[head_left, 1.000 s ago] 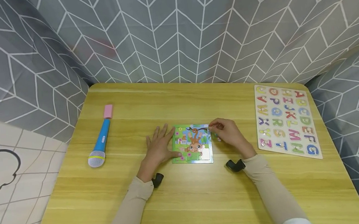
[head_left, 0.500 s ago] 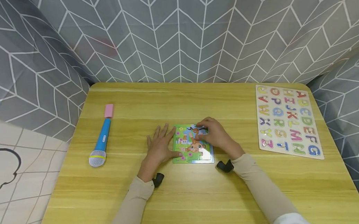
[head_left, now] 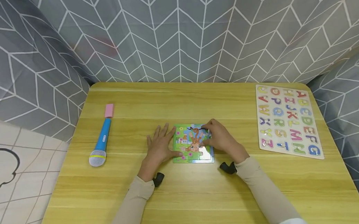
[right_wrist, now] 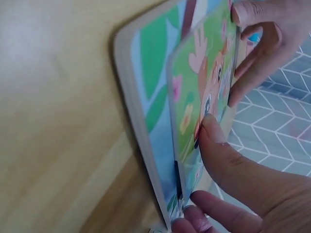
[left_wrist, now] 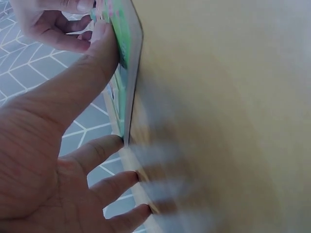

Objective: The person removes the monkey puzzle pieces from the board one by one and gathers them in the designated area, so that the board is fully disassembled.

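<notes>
A small jigsaw puzzle (head_left: 187,156) with a monkey picture lies flat in its tray on the table. My left hand (head_left: 159,148) is on its left side, fingers spread and thumb resting on the puzzle's face; the left wrist view shows the index fingertip at the tray edge (left_wrist: 130,97). At the right side, my right hand (head_left: 222,137) pinches a puzzle piece (right_wrist: 196,170) between thumb and fingers. The right wrist view has the thumb pressing the picture near the monkey's eye, and a dark narrow gap beside the piece. The fingers partly hide that piece.
A blue toy microphone (head_left: 102,140) lies at the left, a pink block (head_left: 109,110) at its handle end. To the right is an alphabet board (head_left: 288,121) with colourful letters. Patterned grey curtains (head_left: 174,32) hang behind the wooden table (head_left: 185,198).
My right hand brought the puzzle piece from beside the tray onto the puzzle's right side, then shifted slightly back to the right. The left hand stayed in place.
</notes>
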`<action>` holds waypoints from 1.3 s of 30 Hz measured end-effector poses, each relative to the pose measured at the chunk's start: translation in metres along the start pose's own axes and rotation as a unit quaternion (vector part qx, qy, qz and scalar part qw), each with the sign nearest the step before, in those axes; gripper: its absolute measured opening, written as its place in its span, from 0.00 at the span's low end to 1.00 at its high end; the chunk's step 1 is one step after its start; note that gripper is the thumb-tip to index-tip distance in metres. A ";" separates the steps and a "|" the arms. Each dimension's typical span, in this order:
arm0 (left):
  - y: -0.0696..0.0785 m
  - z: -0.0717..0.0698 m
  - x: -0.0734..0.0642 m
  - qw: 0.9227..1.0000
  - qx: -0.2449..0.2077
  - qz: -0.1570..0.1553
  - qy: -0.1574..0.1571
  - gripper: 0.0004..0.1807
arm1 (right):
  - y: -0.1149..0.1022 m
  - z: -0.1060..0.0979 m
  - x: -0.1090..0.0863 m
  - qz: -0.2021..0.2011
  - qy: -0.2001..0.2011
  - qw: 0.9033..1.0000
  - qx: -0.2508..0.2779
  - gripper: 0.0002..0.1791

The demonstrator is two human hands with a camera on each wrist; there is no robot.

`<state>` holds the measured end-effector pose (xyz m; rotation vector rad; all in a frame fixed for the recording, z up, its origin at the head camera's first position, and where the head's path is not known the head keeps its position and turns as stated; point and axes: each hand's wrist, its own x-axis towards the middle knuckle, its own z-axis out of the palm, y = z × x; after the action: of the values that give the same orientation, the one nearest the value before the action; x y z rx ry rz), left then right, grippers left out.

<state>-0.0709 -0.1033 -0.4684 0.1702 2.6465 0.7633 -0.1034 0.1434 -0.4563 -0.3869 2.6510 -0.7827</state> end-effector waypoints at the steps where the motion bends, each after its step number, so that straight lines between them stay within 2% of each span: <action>1: 0.001 0.000 0.000 1.000 0.000 -0.001 0.001 0.60 | 0.000 0.000 -0.001 -0.001 -0.001 1.000 -0.002 0.40; 6: 0.010 0.001 -0.001 1.000 0.018 0.008 0.012 0.58 | 0.002 0.004 -0.002 -0.003 0.002 1.000 0.001 0.41; 12: 0.031 0.004 0.009 0.995 0.046 0.084 0.038 0.48 | 0.004 0.004 -0.003 -0.006 0.018 1.000 0.004 0.40; 15: 0.039 0.007 0.016 0.994 0.035 0.097 0.046 0.44 | 0.004 0.003 -0.003 -0.006 0.016 1.000 0.003 0.41; 18: 0.044 0.010 0.022 0.994 0.029 0.093 0.053 0.42 | 0.004 0.003 -0.003 -0.008 0.012 1.000 0.004 0.40; 25: 0.049 0.017 0.027 0.993 0.062 0.079 0.064 0.46 | 0.003 0.004 -0.002 -0.010 0.016 1.000 0.014 0.39; 32: 0.050 0.018 0.028 0.995 0.029 0.063 0.069 0.45 | 0.003 0.006 0.000 -0.013 0.020 1.000 0.018 0.37; 39: 0.051 0.021 0.029 0.995 0.009 0.063 0.073 0.47 | 0.001 0.004 0.000 0.000 0.010 1.000 0.009 0.37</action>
<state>-0.0887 -0.0438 -0.4667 0.2982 2.8036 0.8204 -0.1023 0.1421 -0.4598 -0.3769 2.6599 -0.8134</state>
